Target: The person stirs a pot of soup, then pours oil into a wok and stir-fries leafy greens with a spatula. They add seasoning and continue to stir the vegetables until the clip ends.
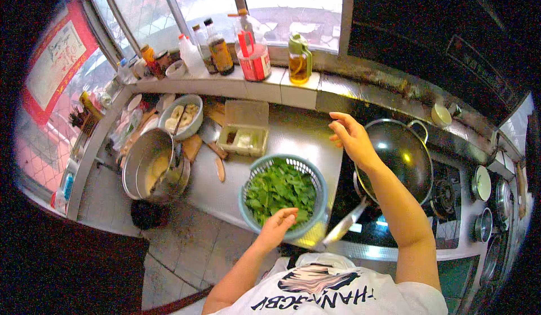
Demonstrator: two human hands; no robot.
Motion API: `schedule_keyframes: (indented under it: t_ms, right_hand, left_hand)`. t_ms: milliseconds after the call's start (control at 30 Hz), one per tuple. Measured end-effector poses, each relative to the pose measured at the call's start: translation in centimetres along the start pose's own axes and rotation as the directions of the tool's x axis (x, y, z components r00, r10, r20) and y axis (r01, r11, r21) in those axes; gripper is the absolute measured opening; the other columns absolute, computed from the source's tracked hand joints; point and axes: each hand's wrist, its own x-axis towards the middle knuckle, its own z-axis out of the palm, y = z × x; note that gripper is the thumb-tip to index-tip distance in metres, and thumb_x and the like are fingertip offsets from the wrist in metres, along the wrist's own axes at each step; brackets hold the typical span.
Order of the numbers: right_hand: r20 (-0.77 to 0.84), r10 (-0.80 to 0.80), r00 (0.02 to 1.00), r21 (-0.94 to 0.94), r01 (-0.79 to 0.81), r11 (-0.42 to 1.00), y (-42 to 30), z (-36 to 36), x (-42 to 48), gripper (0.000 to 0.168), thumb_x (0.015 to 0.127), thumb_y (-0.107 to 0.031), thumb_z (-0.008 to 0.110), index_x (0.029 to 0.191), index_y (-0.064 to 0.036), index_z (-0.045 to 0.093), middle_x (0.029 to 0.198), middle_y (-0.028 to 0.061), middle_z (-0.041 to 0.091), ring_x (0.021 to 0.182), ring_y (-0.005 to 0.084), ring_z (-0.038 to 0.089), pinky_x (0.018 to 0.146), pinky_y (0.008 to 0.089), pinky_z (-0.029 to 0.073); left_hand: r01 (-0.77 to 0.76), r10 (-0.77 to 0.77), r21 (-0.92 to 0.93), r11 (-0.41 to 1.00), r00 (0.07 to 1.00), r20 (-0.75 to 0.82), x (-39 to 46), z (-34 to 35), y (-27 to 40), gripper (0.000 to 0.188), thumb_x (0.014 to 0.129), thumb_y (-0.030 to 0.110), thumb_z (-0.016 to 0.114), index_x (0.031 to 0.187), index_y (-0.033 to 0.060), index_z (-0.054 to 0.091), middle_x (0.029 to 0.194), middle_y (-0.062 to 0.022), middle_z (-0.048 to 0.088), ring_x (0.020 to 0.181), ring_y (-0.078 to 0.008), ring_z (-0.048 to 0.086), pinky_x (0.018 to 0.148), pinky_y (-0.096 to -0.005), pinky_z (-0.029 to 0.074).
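A blue plastic colander [323, 192] full of leafy greens [277, 188] rests on the steel counter, near its front edge. Over the front of the greens is my left hand [280, 226], its fingers slightly bent; it holds nothing that I can see. My right hand [348, 135] is raised between the counter and the stove, to the left of a large wok [395, 162], fingers apart and nothing in them. The wok sits on a black glass stove and looks dark and shiny inside. Its long handle [346, 226] points toward me.
Behind the colander stands an opened seasoning box [243, 146]. Farther left are a deep metal pot [137, 162], a bowl of pale food [198, 122] with utensils, and a knife [211, 133]. An oil jug [299, 61] and several bottles line the window ledge.
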Motion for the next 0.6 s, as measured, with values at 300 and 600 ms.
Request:
schedule_keyframes:
  t_ms: [300,600]
  right_hand:
    - [-0.388,-0.216,0.896,-0.499,-0.007,0.867,5.4,3.7,21.8,0.052,0.078,-0.035,0.059,0.117,-0.003,0.049,0.11,0.0192,0.053,0.104,0.0331,0.051,0.088,0.0387,0.041]
    - [-0.542,-0.011,0.84,-0.483,-0.301,0.823,3.4,5.0,28.5,0.042,0.08,-0.041,0.057,0.106,-0.009,0.053,0.099,0.0155,0.061,0.094,0.0312,0.058,0.08,0.0413,0.045]
  left_hand:
    - [-0.098,0.093,0.017,0.995,0.979,0.183,5.4,-5.9,1.4,0.033,0.092,0.021,0.047,0.118,0.0015,0.05,0.107,-0.009,0.058,0.095,-0.0153,0.055,0.085,-0.0284,0.043]
    - [-0.086,0.113,-0.161,0.983,0.979,0.167,6.4,-8.8,0.3,0.029,0.091,0.022,0.049,0.116,0.007,0.051,0.101,-0.0066,0.058,0.091,-0.0168,0.057,0.075,-0.0277,0.046]
